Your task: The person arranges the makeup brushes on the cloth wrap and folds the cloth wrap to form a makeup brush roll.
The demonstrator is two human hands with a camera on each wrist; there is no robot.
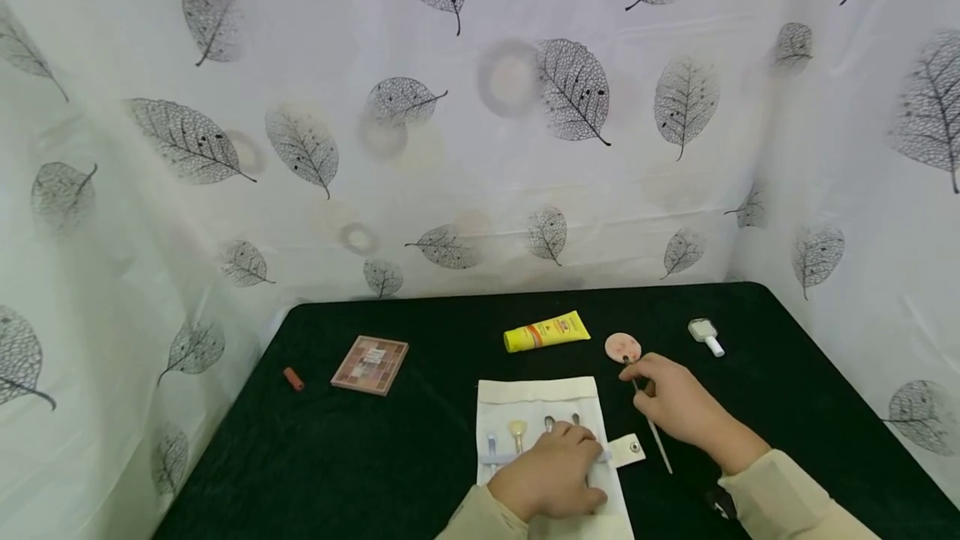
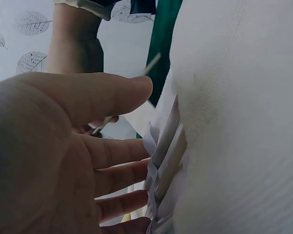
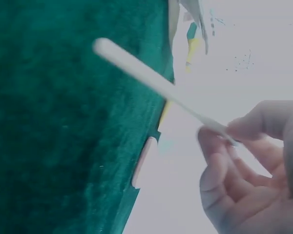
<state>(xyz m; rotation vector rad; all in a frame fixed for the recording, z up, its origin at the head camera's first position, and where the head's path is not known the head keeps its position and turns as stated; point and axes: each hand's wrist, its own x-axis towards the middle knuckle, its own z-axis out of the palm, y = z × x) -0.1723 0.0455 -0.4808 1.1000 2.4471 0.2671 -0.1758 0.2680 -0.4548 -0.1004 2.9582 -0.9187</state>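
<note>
My right hand (image 1: 678, 402) pinches a thin makeup brush (image 1: 658, 444) between thumb and fingertips, near its dark head. The brush's pale handle (image 3: 141, 73) slants down towards the near side in the head view. My left hand (image 1: 551, 473) lies over a white brush pouch (image 1: 536, 392), its fairly straight fingers touching the elastic band in the left wrist view. Several brushes are tucked under that band, among them one with a cream head (image 1: 517, 430); my left hand partly hides them. Just beyond the right fingertips is a round pink puff (image 1: 622, 347).
A yellow tube (image 1: 547, 332) lies behind the pouch. To the left are a pink makeup palette (image 1: 370, 365) and a small red-brown stick (image 1: 293, 379). A white hand-held item (image 1: 707, 337) lies at the back right. The dark green cloth (image 1: 315, 457) covers the table; leaf-print curtains (image 1: 465, 165) surround it.
</note>
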